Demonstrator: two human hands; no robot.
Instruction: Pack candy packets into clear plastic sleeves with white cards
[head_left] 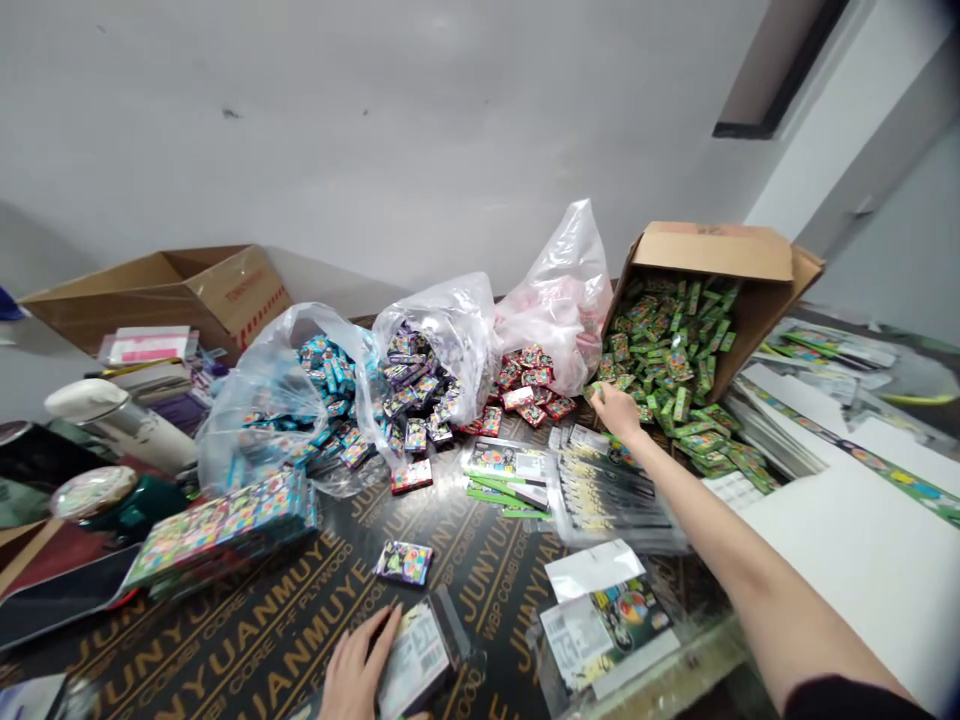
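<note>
Green packets (pixel 667 365) beside plastic bags (pixel 559 300)

Right hand (pixel 616 412) touches green packets (pixel 667 360) (carton (pixel 712 250) tipped over)

You're facing a smooth grey-white wall (pixel 375 130) with a small dark scuff (pixel 231 113) high on its left side. Up to your right, a dark-edged rectangular frame (pixel 780 65) runs out of view, too cut off to tell if it's a window. Beyond it stands a pale panel (pixel 892 215) with a small fitting. Below you lies a dark plywood board (pixel 472 610) printed in gold with JUNYUANMUYE, and a white sheet (pixel 847 570) lies to its right. Soft, even light falls across the wall.
</note>
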